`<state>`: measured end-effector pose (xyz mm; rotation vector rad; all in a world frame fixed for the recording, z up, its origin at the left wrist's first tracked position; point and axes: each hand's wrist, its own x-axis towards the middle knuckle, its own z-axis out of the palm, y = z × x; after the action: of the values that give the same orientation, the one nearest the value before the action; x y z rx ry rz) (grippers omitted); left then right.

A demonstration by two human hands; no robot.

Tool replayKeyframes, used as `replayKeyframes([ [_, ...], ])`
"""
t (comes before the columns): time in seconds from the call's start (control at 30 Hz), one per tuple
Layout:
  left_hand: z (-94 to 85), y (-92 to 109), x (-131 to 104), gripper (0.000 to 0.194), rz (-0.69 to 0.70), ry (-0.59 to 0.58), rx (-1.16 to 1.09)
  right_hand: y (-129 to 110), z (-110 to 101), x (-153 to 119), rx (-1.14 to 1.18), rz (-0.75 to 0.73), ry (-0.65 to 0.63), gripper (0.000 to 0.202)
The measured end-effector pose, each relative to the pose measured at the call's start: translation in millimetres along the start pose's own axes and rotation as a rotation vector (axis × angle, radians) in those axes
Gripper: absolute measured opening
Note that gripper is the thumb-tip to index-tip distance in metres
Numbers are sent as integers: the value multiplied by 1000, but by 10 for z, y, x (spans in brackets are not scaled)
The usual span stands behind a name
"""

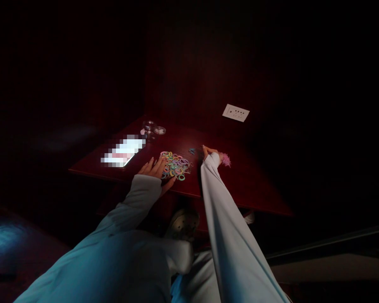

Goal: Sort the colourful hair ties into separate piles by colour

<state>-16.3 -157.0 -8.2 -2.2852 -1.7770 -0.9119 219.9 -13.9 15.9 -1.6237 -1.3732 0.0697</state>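
Note:
My left hand [153,169] rests at the near left edge of a loose pile of small pastel hair ties [176,165]. Its fingers are spread and touch the pile. Farther right, my right hand [212,152] is bent to the left over the tabletop, thumb and fingertips drawn together. Whatever those fingertips may hold is too small to see, and the sleeve hides part of the hand. Just left of them lies a small cluster of blue pieces [192,151]. A pink, frilly bundle [226,160] shows against the right side of my right hand.
On the dark red table [189,189], a lit phone [124,151] lies at the left. Behind it stands a clear jar [149,128] beside a round clear lid [160,131]. A white socket plate [236,112] is on the back wall. Below the table edge is a clog-like shoe [185,223].

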Motion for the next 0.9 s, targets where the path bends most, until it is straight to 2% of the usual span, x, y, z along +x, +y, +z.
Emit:
replayKeyframes([
  [0.1,-6,-6,2,84,-11,-19,5,-20,106,41,-34,99,-28,48],
  [0.2,-13,-14,2,83,-6,-26,11,-71,183,56,-41,18,-99,37],
  [0.3,-22,-17,5,83,3,-26,11,-94,189,58,-55,-12,-114,30],
  [0.4,-31,-14,15,83,0,-47,12,-115,150,32,-50,49,-63,34],
  [0.5,-36,-11,25,84,-6,-58,13,-143,109,-19,-21,108,-3,46],
  [0.6,-37,-6,26,85,-18,-46,8,-163,82,-68,-37,129,-29,56],
  [0.67,-34,-2,24,85,-23,-39,2,-167,69,-91,-46,116,-53,57],
  [0.9,-21,2,4,80,-6,6,-13,-167,24,-122,-71,86,-13,51],
])
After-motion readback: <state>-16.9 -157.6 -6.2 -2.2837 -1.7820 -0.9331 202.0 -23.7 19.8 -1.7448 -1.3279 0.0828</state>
